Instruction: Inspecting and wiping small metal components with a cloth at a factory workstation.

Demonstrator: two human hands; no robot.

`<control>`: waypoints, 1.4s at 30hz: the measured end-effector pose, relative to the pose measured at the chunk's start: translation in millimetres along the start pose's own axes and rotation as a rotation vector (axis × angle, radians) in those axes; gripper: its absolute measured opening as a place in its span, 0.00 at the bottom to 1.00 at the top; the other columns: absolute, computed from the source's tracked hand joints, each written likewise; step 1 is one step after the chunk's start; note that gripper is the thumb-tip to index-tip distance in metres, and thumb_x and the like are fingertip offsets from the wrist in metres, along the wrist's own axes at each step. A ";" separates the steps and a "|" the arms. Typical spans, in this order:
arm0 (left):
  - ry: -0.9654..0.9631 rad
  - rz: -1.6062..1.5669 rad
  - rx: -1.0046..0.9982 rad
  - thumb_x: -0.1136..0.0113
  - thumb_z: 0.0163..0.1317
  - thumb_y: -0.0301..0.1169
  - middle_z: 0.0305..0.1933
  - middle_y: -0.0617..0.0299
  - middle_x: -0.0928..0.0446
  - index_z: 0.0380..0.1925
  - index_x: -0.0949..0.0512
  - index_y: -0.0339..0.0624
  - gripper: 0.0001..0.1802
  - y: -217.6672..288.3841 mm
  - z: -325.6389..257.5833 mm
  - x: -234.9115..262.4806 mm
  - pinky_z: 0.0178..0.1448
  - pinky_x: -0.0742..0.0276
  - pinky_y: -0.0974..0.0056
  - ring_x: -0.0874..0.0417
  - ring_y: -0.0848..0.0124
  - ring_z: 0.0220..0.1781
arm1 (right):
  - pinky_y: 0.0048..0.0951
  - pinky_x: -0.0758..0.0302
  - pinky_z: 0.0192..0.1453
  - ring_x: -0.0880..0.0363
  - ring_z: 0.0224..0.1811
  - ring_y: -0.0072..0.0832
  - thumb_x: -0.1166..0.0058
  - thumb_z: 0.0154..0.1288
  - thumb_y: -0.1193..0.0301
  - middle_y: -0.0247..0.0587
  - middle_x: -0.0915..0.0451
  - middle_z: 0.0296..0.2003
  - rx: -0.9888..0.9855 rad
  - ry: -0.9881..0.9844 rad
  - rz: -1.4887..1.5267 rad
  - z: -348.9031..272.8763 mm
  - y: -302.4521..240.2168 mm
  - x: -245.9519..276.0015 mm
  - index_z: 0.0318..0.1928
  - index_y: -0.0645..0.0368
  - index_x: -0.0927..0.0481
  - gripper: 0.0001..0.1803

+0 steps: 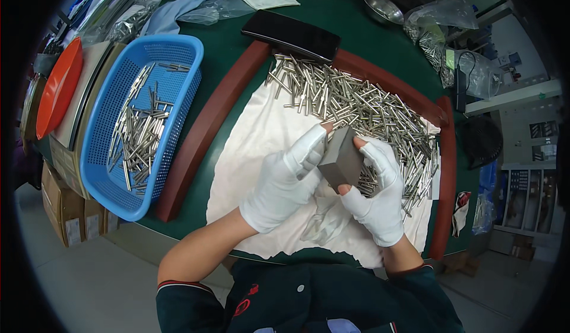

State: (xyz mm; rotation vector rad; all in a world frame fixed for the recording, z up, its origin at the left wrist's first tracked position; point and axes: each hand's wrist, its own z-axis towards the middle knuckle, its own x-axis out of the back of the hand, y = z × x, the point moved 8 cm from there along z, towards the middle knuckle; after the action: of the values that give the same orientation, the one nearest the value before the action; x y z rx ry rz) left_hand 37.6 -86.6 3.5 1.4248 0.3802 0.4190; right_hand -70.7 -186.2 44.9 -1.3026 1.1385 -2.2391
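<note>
Green tabletop [237, 54] under white cloth [261, 149]. Blue basket [178, 54] of pins at my left. Pile of metal pins [362, 110] on cloth. My left hand [285, 181], right hand [377, 193], gloved fingers clamped on grey block [341, 158] above cloth.

Matt grey block [341, 157] in white cloth-gloved hands, shiny metal pins [362, 110] on white cloth [261, 149], blue plastic basket [107, 181].
</note>
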 end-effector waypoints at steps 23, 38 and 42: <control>0.205 0.515 -0.485 0.44 0.50 0.15 0.34 0.52 0.20 0.64 0.34 0.41 0.36 28.6 -9.7 2.6 0.32 0.22 0.60 0.17 0.57 0.29 | 0.35 0.28 0.56 0.26 0.50 0.39 0.30 0.41 0.71 0.47 0.27 0.50 -0.005 0.031 0.001 -0.9 -0.2 0.7 0.56 0.62 0.26 0.36; 0.208 0.398 -0.373 0.44 0.50 0.15 0.34 0.51 0.19 0.63 0.31 0.44 0.36 24.4 -9.1 3.9 0.34 0.21 0.61 0.16 0.57 0.31 | 0.35 0.27 0.51 0.26 0.46 0.38 0.29 0.41 0.67 0.46 0.26 0.45 0.019 0.072 0.008 -2.2 -4.5 3.5 0.52 0.63 0.25 0.34; 0.242 0.209 -0.401 0.44 0.48 0.13 0.35 0.52 0.19 0.63 0.30 0.45 0.37 10.1 -6.4 3.4 0.35 0.21 0.62 0.16 0.58 0.32 | 0.33 0.27 0.50 0.27 0.46 0.36 0.27 0.40 0.67 0.45 0.26 0.45 -0.012 0.053 0.036 -4.3 1.2 0.8 0.52 0.62 0.24 0.35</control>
State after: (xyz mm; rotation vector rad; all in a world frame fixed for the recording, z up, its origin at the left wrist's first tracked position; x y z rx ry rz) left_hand 36.9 -78.4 12.8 1.0270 0.3202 0.7956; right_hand -74.9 -185.4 43.3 -1.2245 1.1864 -2.2564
